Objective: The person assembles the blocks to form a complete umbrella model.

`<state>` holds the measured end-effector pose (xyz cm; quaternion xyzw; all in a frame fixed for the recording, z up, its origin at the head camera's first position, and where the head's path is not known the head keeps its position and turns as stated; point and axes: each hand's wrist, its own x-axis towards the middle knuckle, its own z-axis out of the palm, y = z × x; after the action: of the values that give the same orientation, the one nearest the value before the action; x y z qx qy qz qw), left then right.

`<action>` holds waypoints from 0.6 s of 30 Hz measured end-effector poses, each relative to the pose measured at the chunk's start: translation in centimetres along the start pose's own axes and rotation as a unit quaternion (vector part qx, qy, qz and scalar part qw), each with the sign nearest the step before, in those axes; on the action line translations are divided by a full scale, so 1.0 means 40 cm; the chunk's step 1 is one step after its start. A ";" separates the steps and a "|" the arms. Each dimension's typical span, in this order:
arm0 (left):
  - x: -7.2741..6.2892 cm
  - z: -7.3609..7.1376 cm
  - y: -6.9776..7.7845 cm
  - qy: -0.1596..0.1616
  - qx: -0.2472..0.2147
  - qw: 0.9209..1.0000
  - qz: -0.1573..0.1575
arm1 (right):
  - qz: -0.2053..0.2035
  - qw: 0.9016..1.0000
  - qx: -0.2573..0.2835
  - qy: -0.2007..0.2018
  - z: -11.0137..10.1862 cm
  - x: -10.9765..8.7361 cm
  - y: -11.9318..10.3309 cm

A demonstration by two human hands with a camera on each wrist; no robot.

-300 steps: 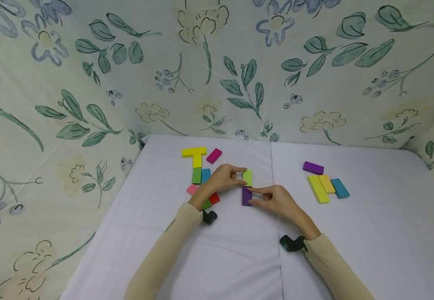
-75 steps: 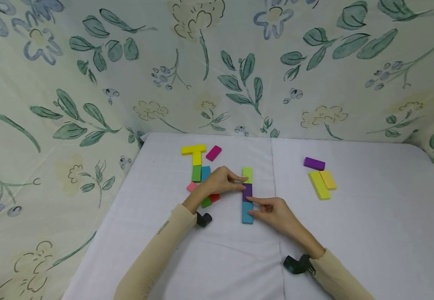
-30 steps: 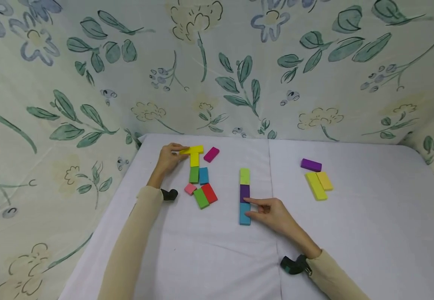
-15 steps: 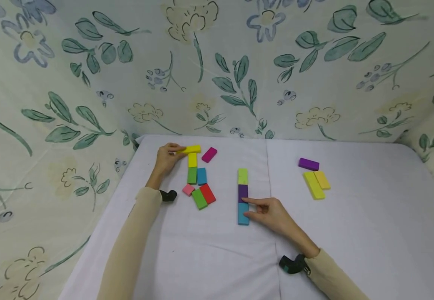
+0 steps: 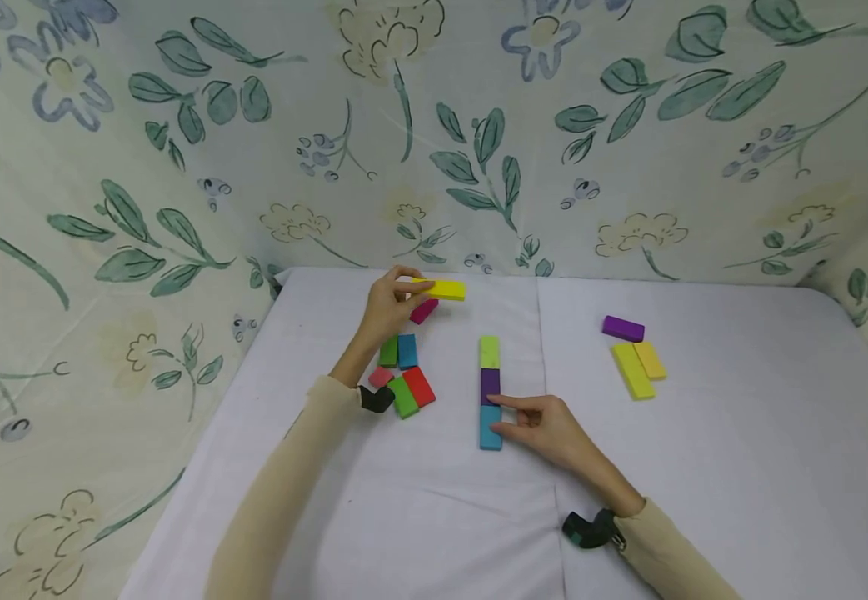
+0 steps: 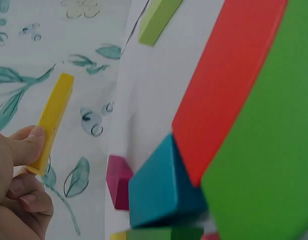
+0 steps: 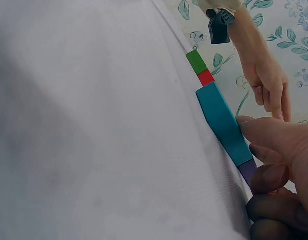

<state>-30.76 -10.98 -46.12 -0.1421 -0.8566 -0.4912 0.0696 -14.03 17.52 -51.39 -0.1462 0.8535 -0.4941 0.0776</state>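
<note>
My left hand (image 5: pixel 389 307) pinches a long yellow wooden block (image 5: pixel 447 290) by its left end, held above the far left of the table. In the left wrist view the thumb lies along this yellow block (image 6: pixel 56 107). A magenta block (image 5: pixel 424 312) is partly covered by that hand. My right hand (image 5: pixel 542 421) rests its index fingertip on a dark purple block (image 5: pixel 490 383) and its thumb on a blue block (image 5: pixel 490 433). With a lime block (image 5: pixel 490 352), these lie end to end in a straight column. In the right wrist view the thumb touches the blue block (image 7: pixel 224 122).
Left of the column lie a green block (image 5: pixel 388 352), a blue one (image 5: pixel 407 351), a pink one (image 5: pixel 381 377), a red one (image 5: pixel 419 387) and another green one (image 5: pixel 404 397). At right lie purple (image 5: pixel 623 328), yellow (image 5: pixel 633 372) and orange-yellow (image 5: pixel 650 360) blocks on the white cloth (image 5: pixel 749 433).
A second blue block has left the right group and lengthened the column. My left hand left the column, took the long yellow block and carried it up and right. My right hand has stayed put lately.
</note>
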 end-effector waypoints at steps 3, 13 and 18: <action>-0.009 0.046 0.024 -0.022 0.012 1.000 0.008 | 0.002 1.000 0.000 -0.002 0.000 0.000 0.000; -0.038 0.120 0.030 -0.056 0.083 0.994 -0.047 | 0.003 1.000 -0.001 -0.006 -0.002 -0.001 -0.006; -0.036 0.124 0.026 -0.076 0.109 0.990 -0.037 | 0.005 1.000 0.001 -0.007 -0.004 -0.001 -0.006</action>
<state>-28.96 -6.47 -48.17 -0.1392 -0.9123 -0.3852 0.0010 -13.98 17.54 -51.11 -0.1454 0.8534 -0.4932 0.0860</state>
